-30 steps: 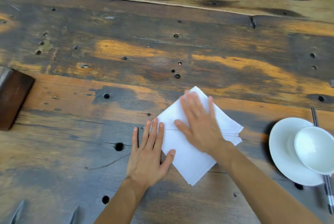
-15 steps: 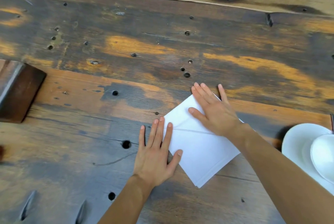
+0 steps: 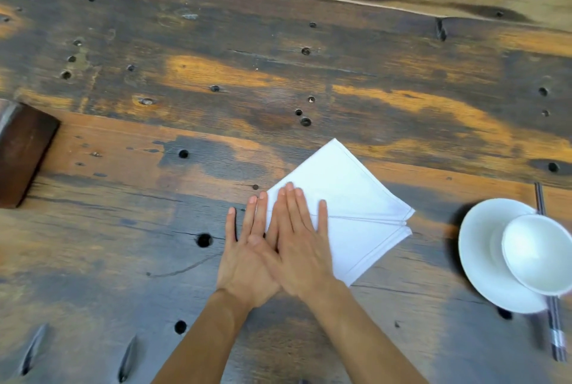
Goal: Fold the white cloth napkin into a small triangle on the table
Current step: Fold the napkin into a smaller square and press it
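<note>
The white cloth napkin point(image 3: 346, 197) lies flat on the wooden table point(image 3: 278, 80), folded into a diamond-shaped square with one corner pointing away from me. A fold line runs across its middle and its layered edges show at the right corner. My left hand point(image 3: 246, 256) lies flat, palm down, at the napkin's left corner, partly on the bare wood. My right hand point(image 3: 300, 247) lies flat on the napkin's left part and overlaps my left hand. Both hands have straight fingers and grip nothing. The napkin's left corner is hidden under the hands.
A white saucer point(image 3: 483, 263) with a white bowl point(image 3: 538, 253) on it sits at the right, with dark chopsticks point(image 3: 554, 331) beneath. A dark brown wooden block point(image 3: 21, 151) rests at the left edge. The table has several holes and slots.
My right hand has slid from the napkin's far corner back toward me and to the left, and now overlaps my left hand. The left hand has hardly moved.
</note>
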`<state>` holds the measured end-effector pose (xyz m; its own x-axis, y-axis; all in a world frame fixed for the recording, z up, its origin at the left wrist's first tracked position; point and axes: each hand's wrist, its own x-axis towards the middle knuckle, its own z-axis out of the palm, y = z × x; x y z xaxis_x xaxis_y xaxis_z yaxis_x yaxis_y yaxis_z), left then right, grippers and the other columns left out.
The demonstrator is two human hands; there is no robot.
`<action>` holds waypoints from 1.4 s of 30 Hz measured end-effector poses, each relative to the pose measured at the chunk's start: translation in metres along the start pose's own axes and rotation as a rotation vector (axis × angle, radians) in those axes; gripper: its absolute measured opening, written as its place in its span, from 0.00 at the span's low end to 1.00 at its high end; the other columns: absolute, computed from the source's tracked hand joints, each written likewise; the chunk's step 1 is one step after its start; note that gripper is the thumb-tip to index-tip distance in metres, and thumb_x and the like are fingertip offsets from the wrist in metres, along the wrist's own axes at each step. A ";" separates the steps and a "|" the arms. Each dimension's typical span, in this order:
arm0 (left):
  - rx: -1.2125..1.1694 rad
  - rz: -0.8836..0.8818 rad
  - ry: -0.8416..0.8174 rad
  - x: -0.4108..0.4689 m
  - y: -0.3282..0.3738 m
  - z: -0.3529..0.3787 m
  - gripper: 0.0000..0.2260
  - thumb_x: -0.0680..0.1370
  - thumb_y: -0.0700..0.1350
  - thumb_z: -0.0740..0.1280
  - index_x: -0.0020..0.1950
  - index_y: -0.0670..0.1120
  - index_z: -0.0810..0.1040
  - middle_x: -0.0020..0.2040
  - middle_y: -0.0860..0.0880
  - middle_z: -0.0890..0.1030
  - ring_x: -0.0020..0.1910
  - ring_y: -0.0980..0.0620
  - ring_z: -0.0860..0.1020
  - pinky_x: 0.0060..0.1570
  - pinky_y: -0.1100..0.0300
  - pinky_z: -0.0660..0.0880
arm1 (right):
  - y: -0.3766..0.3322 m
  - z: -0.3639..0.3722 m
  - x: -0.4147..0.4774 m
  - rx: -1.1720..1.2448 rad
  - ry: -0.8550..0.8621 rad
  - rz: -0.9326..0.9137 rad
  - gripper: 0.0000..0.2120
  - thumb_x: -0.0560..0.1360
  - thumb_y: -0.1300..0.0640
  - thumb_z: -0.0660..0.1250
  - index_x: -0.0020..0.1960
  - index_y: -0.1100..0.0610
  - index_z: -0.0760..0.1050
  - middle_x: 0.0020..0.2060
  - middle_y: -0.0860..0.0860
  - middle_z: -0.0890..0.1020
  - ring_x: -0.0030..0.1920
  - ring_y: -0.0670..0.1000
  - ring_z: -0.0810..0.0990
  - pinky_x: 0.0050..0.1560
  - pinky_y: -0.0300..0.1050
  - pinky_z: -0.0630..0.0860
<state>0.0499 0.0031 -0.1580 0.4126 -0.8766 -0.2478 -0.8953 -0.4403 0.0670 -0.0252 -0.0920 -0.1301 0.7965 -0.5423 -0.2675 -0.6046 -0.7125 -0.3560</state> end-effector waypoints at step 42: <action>0.063 0.366 0.093 0.134 0.027 -0.031 0.38 0.81 0.65 0.50 0.84 0.42 0.53 0.85 0.44 0.49 0.84 0.47 0.48 0.80 0.38 0.49 | 0.114 -0.030 0.018 0.007 0.125 0.184 0.38 0.80 0.34 0.33 0.83 0.55 0.40 0.82 0.50 0.41 0.81 0.48 0.37 0.78 0.57 0.30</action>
<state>0.0868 -0.1323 -0.1596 0.0749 -0.9888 -0.1292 -0.9936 -0.0849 0.0740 -0.0799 -0.1963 -0.1486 0.6657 -0.7143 -0.2158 -0.7396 -0.5934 -0.3176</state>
